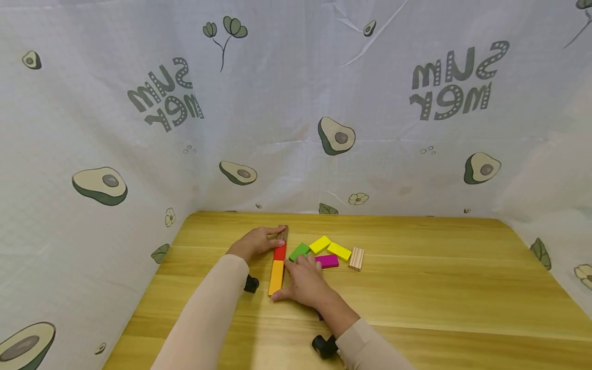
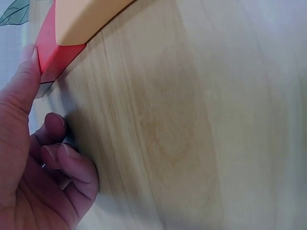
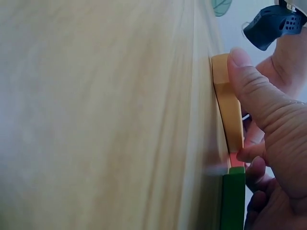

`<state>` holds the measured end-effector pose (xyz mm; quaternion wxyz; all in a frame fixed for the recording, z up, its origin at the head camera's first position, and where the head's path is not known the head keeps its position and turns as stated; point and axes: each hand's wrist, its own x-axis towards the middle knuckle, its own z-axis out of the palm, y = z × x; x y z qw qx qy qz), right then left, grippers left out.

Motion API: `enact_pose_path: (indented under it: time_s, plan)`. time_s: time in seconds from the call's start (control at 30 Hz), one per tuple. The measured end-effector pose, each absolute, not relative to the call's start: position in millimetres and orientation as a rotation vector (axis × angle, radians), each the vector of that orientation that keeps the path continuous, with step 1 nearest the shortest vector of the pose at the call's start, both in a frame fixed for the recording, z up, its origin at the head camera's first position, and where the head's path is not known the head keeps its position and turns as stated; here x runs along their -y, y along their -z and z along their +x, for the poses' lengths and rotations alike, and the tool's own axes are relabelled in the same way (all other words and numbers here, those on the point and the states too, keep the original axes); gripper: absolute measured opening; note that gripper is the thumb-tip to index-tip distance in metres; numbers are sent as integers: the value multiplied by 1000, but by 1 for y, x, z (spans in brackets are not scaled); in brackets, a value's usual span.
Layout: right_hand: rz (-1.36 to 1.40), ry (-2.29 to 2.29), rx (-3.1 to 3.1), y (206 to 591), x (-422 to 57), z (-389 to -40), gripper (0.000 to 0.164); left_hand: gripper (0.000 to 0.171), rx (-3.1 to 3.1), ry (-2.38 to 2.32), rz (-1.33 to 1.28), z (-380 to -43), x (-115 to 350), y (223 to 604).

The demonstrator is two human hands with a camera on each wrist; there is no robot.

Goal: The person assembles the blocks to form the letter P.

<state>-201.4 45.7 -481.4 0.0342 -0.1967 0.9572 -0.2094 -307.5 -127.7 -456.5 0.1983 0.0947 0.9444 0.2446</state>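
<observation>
A row of wooden blocks lies end to end on the table: a brown block at the far end, a red block in the middle and an orange block nearest. My left hand reaches from the left and pinches the brown block, index finger at its far end, thumb over where it meets the red one. In the left wrist view its other fingers are curled beside the row. My right hand grips the orange block lengthwise, thumb at the near end, index finger near the red block.
Right of the row lie a green block, two yellow blocks, a magenta block, partly behind the right hand, and a striped wood block. Black wrist devices sit by both wrists. A printed curtain stands behind the table.
</observation>
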Motion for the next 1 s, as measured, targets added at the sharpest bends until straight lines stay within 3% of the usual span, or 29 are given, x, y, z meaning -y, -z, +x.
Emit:
enact_pose_path:
  time_s: [0.33,0.63,0.8,1.0]
  plan:
    - [-570,633,-2946,482,-44,-201,102,60,-2637,-629,288,-307,129,456]
    - [-582,632,-2960,484,-45,-200,102,102,-2547,-606,256,-309,134,451]
    - [-590,652,-2959,484,-45,-200,99,111,-2525,-601,234,-310,135,451]
    - [-470,773,-3041,485,-52,-205,72,110,-2534,-614,209,-313,134,454]
